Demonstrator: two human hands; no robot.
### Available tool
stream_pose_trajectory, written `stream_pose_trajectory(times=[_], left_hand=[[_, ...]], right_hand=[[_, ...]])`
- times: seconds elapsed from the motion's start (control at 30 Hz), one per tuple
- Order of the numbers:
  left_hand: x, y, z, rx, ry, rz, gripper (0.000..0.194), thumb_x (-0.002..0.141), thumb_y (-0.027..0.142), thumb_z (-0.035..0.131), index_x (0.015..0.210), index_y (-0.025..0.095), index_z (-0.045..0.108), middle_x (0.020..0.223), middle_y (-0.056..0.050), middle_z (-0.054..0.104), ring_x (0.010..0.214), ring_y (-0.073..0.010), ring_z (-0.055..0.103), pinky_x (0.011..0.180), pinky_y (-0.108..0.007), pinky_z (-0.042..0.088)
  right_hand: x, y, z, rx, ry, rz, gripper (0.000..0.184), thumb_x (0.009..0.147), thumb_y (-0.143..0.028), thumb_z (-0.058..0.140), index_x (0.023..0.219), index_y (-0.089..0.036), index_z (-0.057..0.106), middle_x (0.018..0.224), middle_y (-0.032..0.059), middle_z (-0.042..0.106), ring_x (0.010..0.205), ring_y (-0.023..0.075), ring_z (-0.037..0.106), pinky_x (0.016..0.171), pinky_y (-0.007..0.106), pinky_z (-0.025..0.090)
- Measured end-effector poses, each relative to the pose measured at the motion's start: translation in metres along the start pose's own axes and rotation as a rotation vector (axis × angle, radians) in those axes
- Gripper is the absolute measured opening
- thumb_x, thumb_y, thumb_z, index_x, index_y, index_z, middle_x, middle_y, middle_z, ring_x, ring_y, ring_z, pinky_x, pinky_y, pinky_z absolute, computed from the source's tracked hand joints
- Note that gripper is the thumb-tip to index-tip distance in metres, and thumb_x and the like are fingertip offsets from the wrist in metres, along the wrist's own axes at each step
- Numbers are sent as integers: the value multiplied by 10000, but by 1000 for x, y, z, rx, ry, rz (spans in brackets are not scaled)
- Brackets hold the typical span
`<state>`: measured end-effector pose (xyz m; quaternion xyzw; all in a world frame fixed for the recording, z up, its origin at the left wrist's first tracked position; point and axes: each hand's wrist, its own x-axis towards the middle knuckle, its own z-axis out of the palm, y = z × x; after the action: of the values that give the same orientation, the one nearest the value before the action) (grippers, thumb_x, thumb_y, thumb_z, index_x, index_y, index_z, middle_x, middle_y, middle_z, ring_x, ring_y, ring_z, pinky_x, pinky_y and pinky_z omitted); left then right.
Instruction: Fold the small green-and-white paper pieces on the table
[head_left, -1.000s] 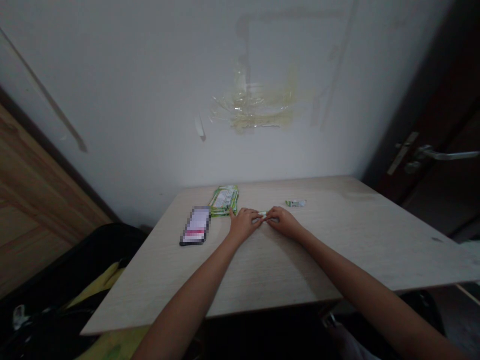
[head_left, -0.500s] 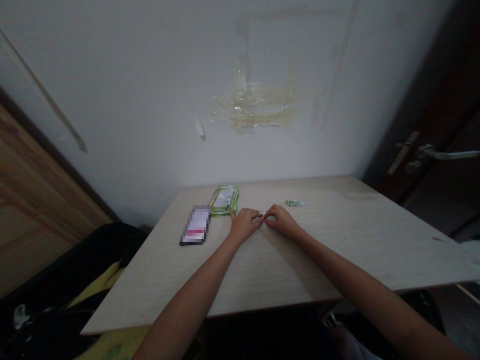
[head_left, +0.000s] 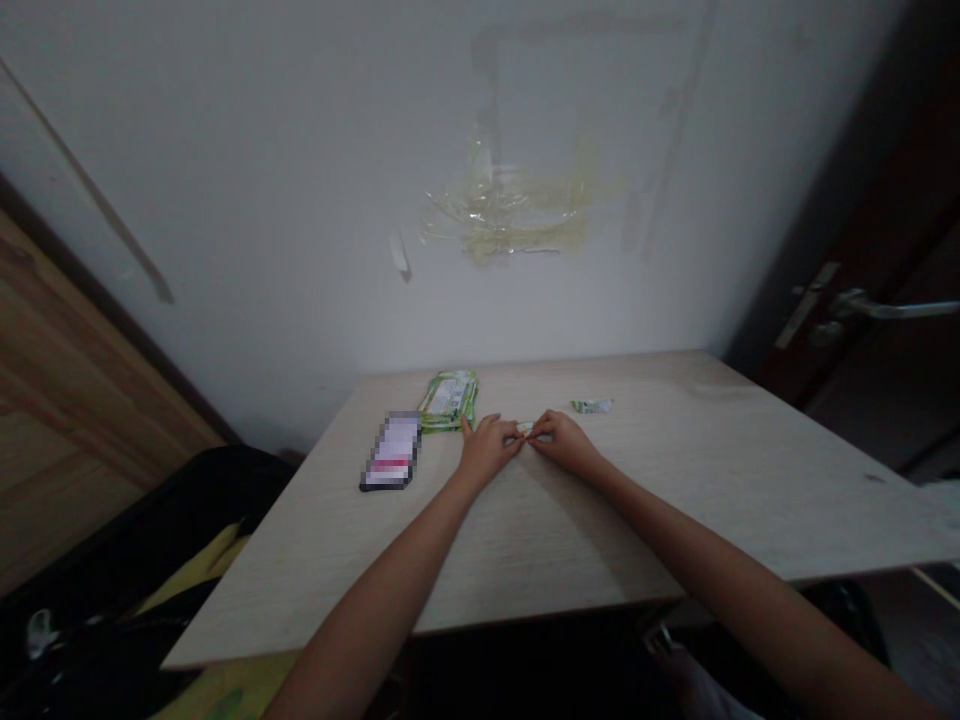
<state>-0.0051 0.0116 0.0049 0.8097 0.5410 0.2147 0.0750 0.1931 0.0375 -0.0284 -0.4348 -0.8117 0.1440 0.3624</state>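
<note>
My left hand (head_left: 485,450) and my right hand (head_left: 567,442) rest knuckles-up on a pale wooden table (head_left: 675,500), their fingertips meeting. Both pinch a small white and green packet (head_left: 526,428) between them; most of it is hidden by the fingers. A stack of green packets (head_left: 450,398) lies just beyond my left hand. A phone (head_left: 393,450) lies left of it. Another small green and white packet (head_left: 592,406) sits beyond my right hand.
The table stands against a white wall with tape remains (head_left: 510,215). A dark door with a metal handle (head_left: 877,308) is at the right. Wooden furniture (head_left: 67,400) and a dark bag (head_left: 150,560) are at the left, below the table edge.
The hands stay in place. The small packet showed between the fingertips a second ago, was hidden half a second ago, and shows again now.
</note>
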Motion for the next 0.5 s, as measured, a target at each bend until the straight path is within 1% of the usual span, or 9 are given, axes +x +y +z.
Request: stream_pose_trajectory(times=[0.1,0.2,0.33,0.5], left_hand=[[-1,0,-2,33,-12,7,211,914,462,572,1032,375,725,1313,19,668,1366,-284,448,1140,-713,-22],[-2,0,-2,45,0,28,213,915,469,570,1039,386,721,1310,26,670,1356,-283,459,1141,-711,-34],[-2,0,-2,65,-5,35,231,916,464,570,1077,381,714,1313,16,669,1333,-282,477,1153,-694,-19],[-2,0,-2,61,-7,32,227,915,457,577,1074,380,718,1305,13,674,1321,-280,488,1164,-678,3]], right_hand=[[-1,0,-2,-8,-19,-1,108,817,-213,711,883,-227,795,908,53,690,871,180,638,851,302,488],[-2,-1,-6,-2,-29,-22,118,835,-220,692,895,-225,793,928,58,711,903,188,648,878,311,488],[-4,-6,-13,-18,-42,-25,159,846,-186,658,930,-226,787,952,58,732,916,188,661,893,316,493],[-3,-8,-16,-32,-56,0,203,847,-151,626,976,-198,776,985,73,748,935,196,675,909,326,498]])
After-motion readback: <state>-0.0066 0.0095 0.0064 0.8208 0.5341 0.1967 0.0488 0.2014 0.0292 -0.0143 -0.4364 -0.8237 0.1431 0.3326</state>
